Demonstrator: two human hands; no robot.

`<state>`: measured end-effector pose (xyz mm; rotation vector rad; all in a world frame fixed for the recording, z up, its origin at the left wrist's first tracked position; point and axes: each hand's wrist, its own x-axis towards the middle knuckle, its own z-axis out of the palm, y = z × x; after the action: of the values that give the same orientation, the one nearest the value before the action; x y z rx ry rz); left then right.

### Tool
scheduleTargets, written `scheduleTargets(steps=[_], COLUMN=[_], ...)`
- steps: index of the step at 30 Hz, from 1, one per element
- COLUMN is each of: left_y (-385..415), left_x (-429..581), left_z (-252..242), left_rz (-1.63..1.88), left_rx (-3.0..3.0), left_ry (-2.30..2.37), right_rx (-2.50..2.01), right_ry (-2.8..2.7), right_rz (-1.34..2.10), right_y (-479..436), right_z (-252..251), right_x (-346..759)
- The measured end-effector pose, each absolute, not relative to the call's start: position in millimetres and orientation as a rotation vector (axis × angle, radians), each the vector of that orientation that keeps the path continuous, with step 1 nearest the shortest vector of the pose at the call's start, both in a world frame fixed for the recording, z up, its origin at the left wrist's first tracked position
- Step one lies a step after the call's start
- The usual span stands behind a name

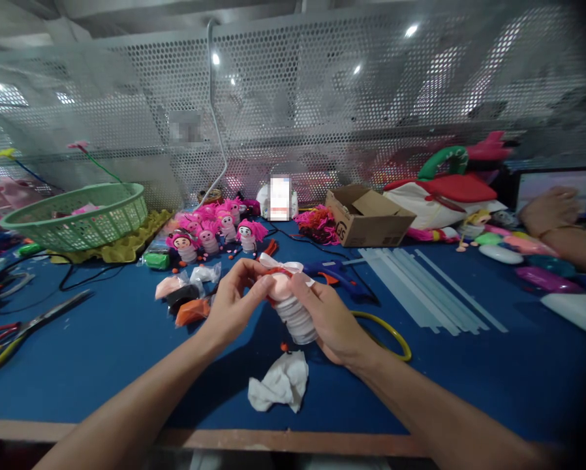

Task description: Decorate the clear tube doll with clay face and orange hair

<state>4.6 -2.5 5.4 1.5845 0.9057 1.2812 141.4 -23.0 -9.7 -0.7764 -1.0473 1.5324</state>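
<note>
So I'm holding the little doll body (293, 313) up over the middle of the blue table (126, 352), right hand (329, 323) wrapping around its ribbed white lower part while my left hand (231, 307) is pinching at the peach head, right by the red band and white bow (286, 266) on top. Both hands are closed on it, nothing loose. Looks to me like I'm in the middle of fixing the head trim, so the next bit probably needs a steady grip and careful fingertip pressure on that bow. Just below my hands there's a crumpled white tissue (279, 385), a yellow loop (388, 333) to the right, finished pink-haired dolls (215, 232) further back, then glue sticks (420, 287), a cardboard box (369, 215) and a green basket (77, 215). Someone else's hand (550, 209) is resting far right.
</note>
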Motion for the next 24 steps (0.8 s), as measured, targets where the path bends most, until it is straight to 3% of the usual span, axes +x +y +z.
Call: scheduleTargets(steps=[24], left_y=[-3.0], left_x=[4.4], left_z=[4.3], left_rz=[1.238], left_rx=[1.594], left_ry=[0.894], right_rx=[-0.934], right_ry=[-1.052], right_rz=[1.424], right_y=[-22.0], right_z=[-8.8], right_x=[143.5])
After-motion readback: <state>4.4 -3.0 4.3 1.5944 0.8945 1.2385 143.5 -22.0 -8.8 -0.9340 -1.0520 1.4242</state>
